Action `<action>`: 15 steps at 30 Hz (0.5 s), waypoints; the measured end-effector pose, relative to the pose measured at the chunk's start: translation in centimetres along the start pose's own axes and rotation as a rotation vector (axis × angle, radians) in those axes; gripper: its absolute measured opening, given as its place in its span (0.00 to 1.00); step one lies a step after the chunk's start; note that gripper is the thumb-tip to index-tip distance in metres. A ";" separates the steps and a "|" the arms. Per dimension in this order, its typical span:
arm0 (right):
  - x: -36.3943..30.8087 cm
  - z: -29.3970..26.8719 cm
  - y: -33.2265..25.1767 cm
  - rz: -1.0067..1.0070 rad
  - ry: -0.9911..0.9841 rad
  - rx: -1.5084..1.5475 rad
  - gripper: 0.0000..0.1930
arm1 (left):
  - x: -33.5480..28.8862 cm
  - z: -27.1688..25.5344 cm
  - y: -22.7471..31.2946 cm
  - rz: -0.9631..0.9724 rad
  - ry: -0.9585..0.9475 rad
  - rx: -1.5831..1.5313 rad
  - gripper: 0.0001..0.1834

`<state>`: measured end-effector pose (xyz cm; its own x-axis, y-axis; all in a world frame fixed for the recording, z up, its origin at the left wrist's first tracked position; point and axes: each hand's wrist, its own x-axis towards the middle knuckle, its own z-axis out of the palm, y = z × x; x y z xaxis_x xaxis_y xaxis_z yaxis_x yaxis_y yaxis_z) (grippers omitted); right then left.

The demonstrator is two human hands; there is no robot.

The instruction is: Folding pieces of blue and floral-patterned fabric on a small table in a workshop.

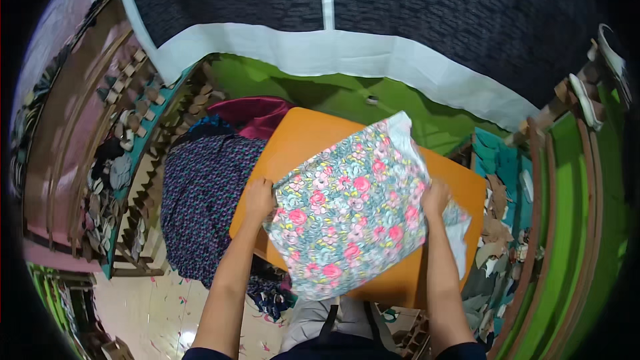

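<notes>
Mostly spread but not yet flat, the pink-flowered grey cloth (353, 210) is gripped by left hand (259, 199) at nine o'clock and right hand (436, 199) at three, over the smooth orange desk (300, 137).

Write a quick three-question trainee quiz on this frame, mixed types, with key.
1. Which is nearer the dark patterned bundle, the left hand or the right hand?
2. True or false: both hands grip the floral cloth, which is spread out above the orange table.
3. What colour is the glossy cloth by the table's far-left corner? A) white B) maroon C) yellow

Key: 1. Left hand. 2. True. 3. B.
</notes>
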<state>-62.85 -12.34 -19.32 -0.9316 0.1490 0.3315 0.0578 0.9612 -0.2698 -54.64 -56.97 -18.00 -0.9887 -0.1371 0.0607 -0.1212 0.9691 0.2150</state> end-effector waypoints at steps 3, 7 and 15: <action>4.3 -0.3 -5.8 -0.013 -0.062 -0.019 0.13 | -4.1 -1.2 -1.8 0.042 0.092 -0.014 0.07; 4.4 -0.5 -11.0 -0.145 0.059 0.121 0.14 | -7.9 -2.0 -2.5 -0.087 0.010 -0.110 0.08; -16.6 -5.4 -16.6 -0.563 -0.551 0.315 0.36 | -13.4 -5.6 -0.3 -0.099 -0.248 -0.035 0.12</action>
<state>-46.42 -29.56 -15.44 -0.8377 -0.5455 0.0264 -0.4939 0.7360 -0.4630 -40.82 -56.59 -13.42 -0.9642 -0.1722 -0.2016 -0.2194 0.9451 0.2421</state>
